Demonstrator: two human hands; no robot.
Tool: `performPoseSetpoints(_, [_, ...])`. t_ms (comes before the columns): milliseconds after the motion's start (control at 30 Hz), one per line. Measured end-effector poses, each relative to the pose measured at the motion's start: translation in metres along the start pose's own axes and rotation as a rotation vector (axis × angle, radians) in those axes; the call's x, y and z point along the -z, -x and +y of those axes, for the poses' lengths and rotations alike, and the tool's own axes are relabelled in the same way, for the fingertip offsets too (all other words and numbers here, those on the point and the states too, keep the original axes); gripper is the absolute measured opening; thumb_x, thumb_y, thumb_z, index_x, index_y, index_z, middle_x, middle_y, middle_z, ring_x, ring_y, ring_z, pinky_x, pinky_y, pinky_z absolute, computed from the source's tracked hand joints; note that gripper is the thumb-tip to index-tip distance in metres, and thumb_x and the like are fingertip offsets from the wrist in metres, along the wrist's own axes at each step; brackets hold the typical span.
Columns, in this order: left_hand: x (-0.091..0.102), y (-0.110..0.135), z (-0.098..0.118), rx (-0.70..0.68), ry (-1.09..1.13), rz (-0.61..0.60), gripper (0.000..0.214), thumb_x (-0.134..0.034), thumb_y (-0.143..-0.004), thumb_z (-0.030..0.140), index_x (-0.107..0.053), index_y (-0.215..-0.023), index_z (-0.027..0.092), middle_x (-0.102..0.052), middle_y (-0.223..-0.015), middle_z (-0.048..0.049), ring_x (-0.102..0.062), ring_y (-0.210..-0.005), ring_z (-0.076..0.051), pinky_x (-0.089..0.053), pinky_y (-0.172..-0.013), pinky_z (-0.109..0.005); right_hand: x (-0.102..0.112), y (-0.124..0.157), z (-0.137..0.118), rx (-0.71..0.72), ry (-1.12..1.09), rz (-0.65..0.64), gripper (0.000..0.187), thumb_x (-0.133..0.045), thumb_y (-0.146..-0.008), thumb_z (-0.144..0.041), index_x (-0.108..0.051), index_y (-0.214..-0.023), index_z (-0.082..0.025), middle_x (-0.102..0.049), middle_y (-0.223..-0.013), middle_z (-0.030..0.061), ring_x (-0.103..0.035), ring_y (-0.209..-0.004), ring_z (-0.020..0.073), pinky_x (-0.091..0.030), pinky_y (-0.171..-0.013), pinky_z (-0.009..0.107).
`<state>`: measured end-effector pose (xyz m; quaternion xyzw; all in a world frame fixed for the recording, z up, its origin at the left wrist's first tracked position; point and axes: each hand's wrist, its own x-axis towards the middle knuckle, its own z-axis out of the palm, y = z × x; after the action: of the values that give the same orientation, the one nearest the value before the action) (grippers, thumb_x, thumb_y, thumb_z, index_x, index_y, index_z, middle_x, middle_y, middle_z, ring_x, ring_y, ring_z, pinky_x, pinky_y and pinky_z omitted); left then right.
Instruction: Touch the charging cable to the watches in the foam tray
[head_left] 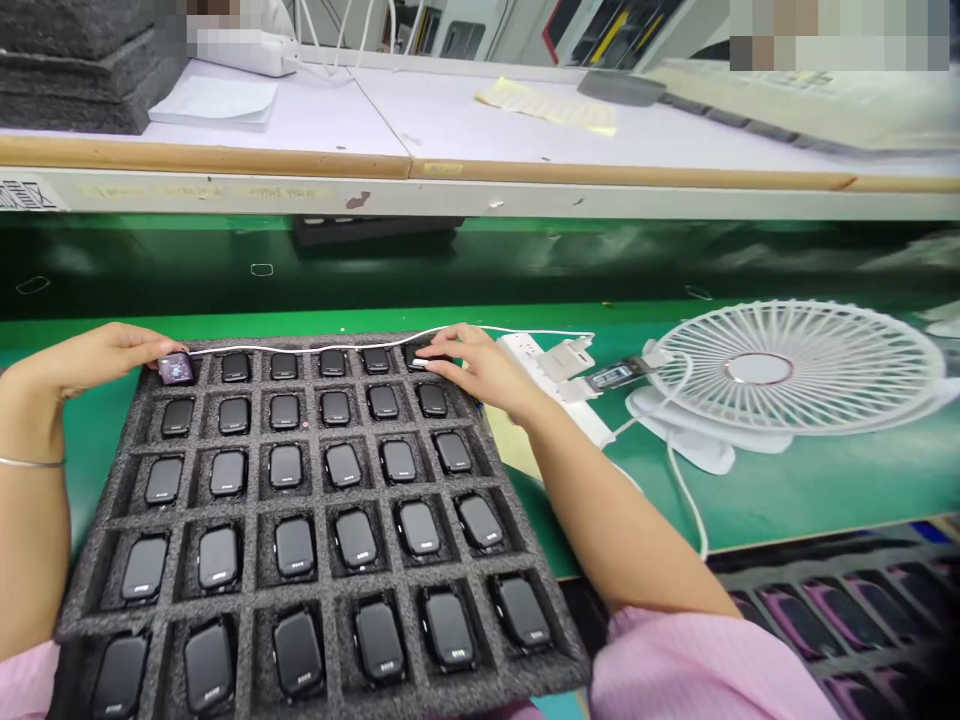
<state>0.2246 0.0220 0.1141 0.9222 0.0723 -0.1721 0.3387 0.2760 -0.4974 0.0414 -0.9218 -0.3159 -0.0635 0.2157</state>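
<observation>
Seeing nearest the dark watches [378, 638] lying one to a compartment in the grey foam tray [328, 598]; finding their screens facing up and unlit, their long axes running near to far and converging slightly toward the back, with small pale marks at the near ends. Pinching, at the tray's far right corner, a small white piece [421, 362] between thumb and fingertips of the right hand [480, 375], just by the watch there; not being able to tell whether touching it. Grasping, at the far left corner, the lit watch [176, 369] by its far edge with the fingertips of the left hand [105, 362]; showing its screen upward and nearward, but finding the long axis hard to read at this slant. Judging progress by screens alone: counting only one lit, seemingly the one being worked on, and leaving open the split of dark ones between finished and waiting. Following the white cable [315, 350] toward the power strip [589, 420]; noticing a pale shelf [315, 130] beyond.
</observation>
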Motion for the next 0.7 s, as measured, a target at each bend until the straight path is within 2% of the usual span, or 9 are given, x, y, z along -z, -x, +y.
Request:
performPoseSetpoints(67, [0.000, 0.001, 0.001, -0.019, -0.021, -0.018, 0.109, -0.064, -0.049, 0.107, -0.085, -0.111, 0.020, -0.082, -0.127, -0.0102, -0.067, -0.122, -0.037, -0.046, -0.121, -0.047, -0.001, 0.002, -0.001, 0.022, 0.077, 0.000, 0.033, -0.059, -0.103, -0.038, -0.078, -0.125, -0.022, -0.075, -0.121, 0.0165, -0.071, -0.118, 0.0354, -0.056, -0.105, 0.056])
performPoseSetpoints(133, [-0.001, -0.001, 0.002, -0.052, -0.051, -0.061, 0.100, -0.063, -0.060, 0.102, -0.085, -0.110, 0.018, -0.082, -0.122, -0.0103, -0.067, -0.116, -0.035, -0.050, -0.114, -0.047, -0.002, -0.003, 0.001, 0.051, 0.121, -0.048, 0.034, -0.061, -0.101, -0.038, -0.076, -0.126, -0.019, -0.076, -0.124, 0.0176, -0.072, -0.117, 0.0369, -0.056, -0.104, 0.057])
performPoseSetpoints(267, [-0.005, -0.008, 0.004, -0.029, -0.079, -0.047, 0.076, -0.069, -0.063, 0.090, -0.084, -0.088, 0.020, -0.083, -0.102, -0.0072, -0.069, -0.104, -0.032, -0.056, -0.100, -0.040, 0.000, -0.025, 0.001, 0.058, 0.154, -0.225, 0.036, -0.064, -0.093, -0.040, -0.075, -0.119, -0.018, -0.077, -0.124, 0.0189, -0.073, -0.116, 0.0402, -0.059, -0.101, 0.056])
performPoseSetpoints(333, [-0.007, -0.008, 0.005, -0.026, -0.092, -0.013, 0.070, -0.067, -0.066, 0.088, -0.080, -0.080, 0.020, -0.079, -0.090, -0.0064, -0.069, -0.097, -0.030, -0.057, -0.094, -0.039, 0.005, -0.032, -0.002, 0.010, 0.137, -0.278, 0.038, -0.065, -0.089, -0.045, -0.075, -0.116, -0.020, -0.078, -0.121, 0.0182, -0.074, -0.113, 0.0408, -0.059, -0.099, 0.055])
performPoseSetpoints(400, [-0.009, -0.006, 0.005, -0.038, -0.078, -0.007, 0.068, -0.067, -0.066, 0.087, -0.078, -0.077, 0.020, -0.077, -0.085, -0.0059, -0.068, -0.094, -0.030, -0.056, -0.090, -0.038, 0.014, -0.035, -0.005, -0.091, 0.029, -0.295, 0.043, -0.065, -0.089, -0.056, -0.074, -0.113, -0.022, -0.080, -0.115, 0.0160, -0.076, -0.107, 0.0389, -0.060, -0.095, 0.052])
performPoseSetpoints(500, [-0.012, -0.003, 0.005, -0.053, -0.026, -0.035, 0.070, -0.068, -0.063, 0.087, -0.077, -0.079, 0.019, -0.078, -0.088, -0.0057, -0.068, -0.094, -0.028, -0.055, -0.092, -0.038, 0.028, -0.034, -0.008, -0.250, -0.239, -0.369, 0.067, -0.061, -0.085, -0.085, -0.074, -0.106, -0.023, -0.081, -0.111, 0.0135, -0.076, -0.106, 0.0365, -0.061, -0.094, 0.048])
performPoseSetpoints(567, [-0.013, -0.002, 0.003, -0.053, -0.006, -0.035, 0.072, -0.067, -0.062, 0.088, -0.077, -0.080, 0.019, -0.078, -0.090, -0.0059, -0.067, -0.095, -0.028, -0.054, -0.093, -0.039, 0.033, -0.034, -0.009, -0.292, -0.349, -0.414, 0.080, -0.060, -0.078, -0.097, -0.077, -0.106, -0.024, -0.081, -0.121, 0.0125, -0.073, -0.117, 0.0383, -0.058, -0.104, 0.050])
performPoseSetpoints(633, [-0.013, -0.002, 0.001, -0.053, -0.017, -0.022, 0.073, -0.066, -0.062, 0.088, -0.078, -0.081, 0.019, -0.078, -0.091, -0.0062, -0.067, -0.096, -0.029, -0.054, -0.094, -0.039, 0.034, -0.037, -0.011, -0.319, -0.354, -0.396, 0.083, -0.060, -0.075, -0.100, -0.080, -0.106, -0.025, -0.080, -0.128, 0.0114, -0.070, -0.125, 0.0416, -0.052, -0.113, 0.054])
performPoseSetpoints(700, [-0.012, -0.002, 0.000, -0.044, -0.051, -0.014, 0.073, -0.065, -0.063, 0.089, -0.079, -0.083, 0.020, -0.079, -0.093, -0.0062, -0.068, -0.098, -0.030, -0.055, -0.095, -0.040, 0.032, -0.040, -0.015, -0.368, -0.293, -0.352, 0.081, -0.054, -0.080, -0.097, -0.082, -0.101, -0.024, -0.081, -0.123, 0.0110, -0.070, -0.122, 0.0439, -0.051, -0.113, 0.056])
